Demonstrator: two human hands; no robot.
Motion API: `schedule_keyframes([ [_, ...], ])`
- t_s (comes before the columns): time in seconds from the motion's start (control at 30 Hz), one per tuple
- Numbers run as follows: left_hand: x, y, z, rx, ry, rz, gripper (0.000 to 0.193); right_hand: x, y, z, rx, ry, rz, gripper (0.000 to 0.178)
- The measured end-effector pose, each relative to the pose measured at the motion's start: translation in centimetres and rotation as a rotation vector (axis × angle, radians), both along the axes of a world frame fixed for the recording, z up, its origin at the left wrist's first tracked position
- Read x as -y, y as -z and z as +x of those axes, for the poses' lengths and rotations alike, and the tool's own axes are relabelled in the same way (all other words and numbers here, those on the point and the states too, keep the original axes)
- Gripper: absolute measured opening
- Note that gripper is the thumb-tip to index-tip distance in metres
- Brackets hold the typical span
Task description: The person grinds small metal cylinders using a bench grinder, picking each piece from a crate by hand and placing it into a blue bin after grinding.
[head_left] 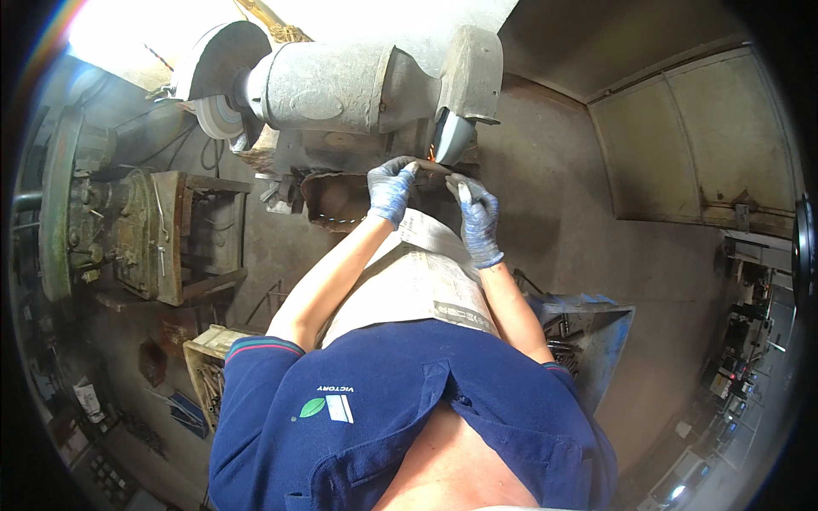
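Observation:
A short dark metal bar point(434, 167), slightly curved, spans between my two gloved hands. My left hand point(391, 189) pinches its left end, and my right hand point(476, 216) grips the right end. The bar's far side touches the right grinding wheel point(453, 139) of a bench grinder point(328, 88), and orange sparks show at the contact. The wheel sits under a grey guard point(473, 75). Both hands wear blue-grey work gloves. What kind of part the bar is I cannot make out.
The grinder's other wheel point(219, 117) is at the far left. Below the grinder is a rusty open container point(335, 200). A blue-edged bin point(596, 328) with metal parts stands to my right, a wooden box of parts point(204, 366) to my left. An old machine point(128, 230) stands farther left.

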State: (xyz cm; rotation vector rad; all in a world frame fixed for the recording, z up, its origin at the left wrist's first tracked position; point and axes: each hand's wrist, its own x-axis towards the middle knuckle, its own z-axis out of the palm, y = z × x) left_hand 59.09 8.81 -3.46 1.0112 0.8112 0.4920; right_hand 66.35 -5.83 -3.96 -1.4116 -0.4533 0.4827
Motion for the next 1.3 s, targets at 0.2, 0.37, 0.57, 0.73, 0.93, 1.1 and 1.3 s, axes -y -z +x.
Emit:
schedule_keyframes([
  [0.2,1.4,-0.2,1.4,0.050,0.067,-0.085,0.010,1.7,0.3,0.9,-0.099,0.053,0.055,0.024],
  [0.37,0.2,0.3,0.8,0.005,0.023,-0.039,0.008,0.5,1.0,0.6,-0.007,0.012,-0.057,0.023],
  [0.57,-1.5,0.3,-0.6,0.000,0.002,0.009,0.008,-1.2,0.9,-0.3,0.011,-0.029,-0.005,0.023],
  [0.73,-2.2,1.5,-1.4,0.051,-0.013,0.013,0.012,-2.3,0.1,-1.2,-0.038,0.027,0.108,0.016],
  [0.93,-1.8,1.2,-4.2,0.174,0.094,0.024,0.016,0.0,-1.8,-2.5,0.469,-0.020,-0.018,0.023],
  [1.1,-0.6,-5.1,-7.8,0.272,0.222,-0.094,0.020,2.7,-7.9,-4.3,0.729,-0.139,-0.080,0.040],
  [1.3,-0.5,-8.3,-9.3,0.240,0.299,0.052,0.020,3.6,-8.9,-4.8,0.848,-0.147,-0.057,0.057],
])
